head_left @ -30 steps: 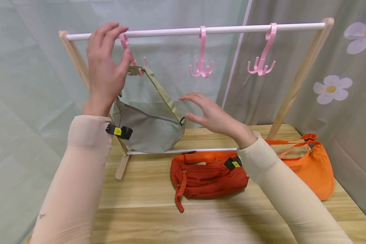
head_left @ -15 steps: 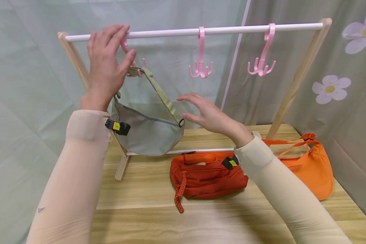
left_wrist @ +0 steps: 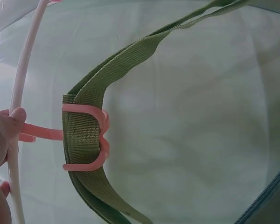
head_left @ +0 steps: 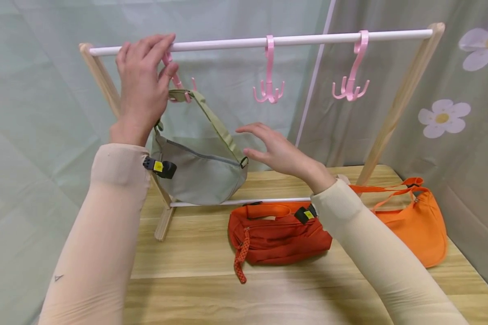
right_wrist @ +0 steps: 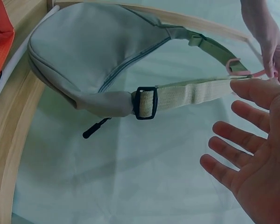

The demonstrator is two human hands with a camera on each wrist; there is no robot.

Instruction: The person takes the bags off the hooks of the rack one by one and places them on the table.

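The left hand point(head_left: 140, 85) grips the top of a pink hook point(left_wrist: 42, 132) at the white rod, its thumb against the rod in the left wrist view. The hand covers the hook's upper loop in the head view. From this hook's prongs a grey-green sling bag point(head_left: 199, 176) hangs by its olive strap point(left_wrist: 86, 128), its body tilted. The right hand point(head_left: 284, 153), fingers spread and holding nothing, hovers just right of the bag's strap end. A black buckle point(right_wrist: 145, 102) joins strap and bag in the right wrist view.
Two bare pink hooks point(head_left: 269, 67) hang farther right along the white rod point(head_left: 227, 44). Below, a red waist bag point(head_left: 284, 243) and an orange shoulder bag point(head_left: 424, 230) lie on the wooden table point(head_left: 179, 271). The rack's wooden post point(head_left: 394, 108) stands at right.
The left hand's fingers have come down over the rod and now cover the hook's top loop. The right hand has drifted slightly left; the bag hangs almost as before.
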